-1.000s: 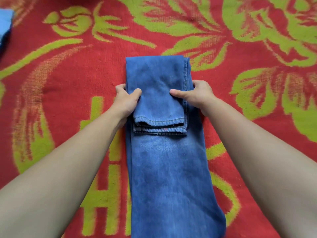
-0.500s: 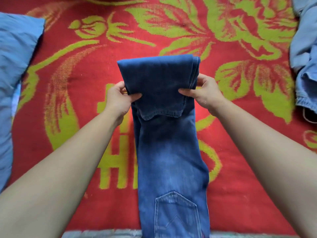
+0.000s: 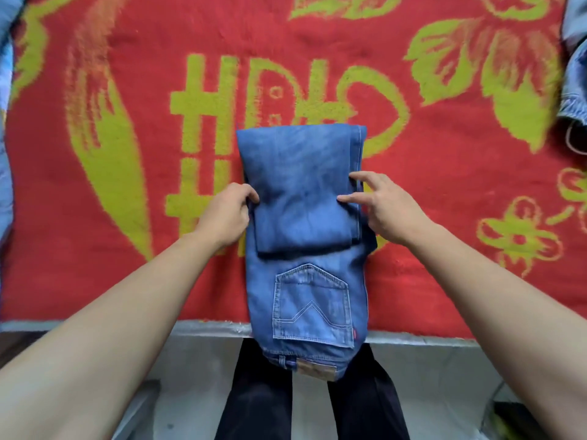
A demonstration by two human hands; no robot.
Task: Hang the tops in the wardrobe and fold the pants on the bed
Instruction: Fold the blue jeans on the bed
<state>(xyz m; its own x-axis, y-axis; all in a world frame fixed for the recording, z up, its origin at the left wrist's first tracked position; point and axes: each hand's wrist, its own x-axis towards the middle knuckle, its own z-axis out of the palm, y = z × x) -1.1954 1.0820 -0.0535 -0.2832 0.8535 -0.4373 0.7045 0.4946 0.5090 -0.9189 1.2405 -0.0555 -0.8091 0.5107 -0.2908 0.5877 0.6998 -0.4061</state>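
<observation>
A pair of blue jeans (image 3: 301,198) lies on the red and green bedspread (image 3: 444,192), its legs folded back over the seat. The back pocket and waistband hang over the bed's near edge. My left hand (image 3: 227,214) grips the left edge of the folded part, fingers curled round it. At the right edge, my right hand (image 3: 381,208) touches the fold with thumb and forefinger stretched out and the fingers straight.
More denim clothing (image 3: 575,90) lies at the bed's right edge. A light blue cloth (image 3: 4,154) shows along the left edge. The grey bed frame (image 3: 413,341) runs across below, with my dark trouser legs (image 3: 263,401) and the floor beneath.
The folded leg part has been brought down toward me and laid onto the seat of the jeans. My right hand has loosened from a grip to straight fingers. The view has tilted down.
</observation>
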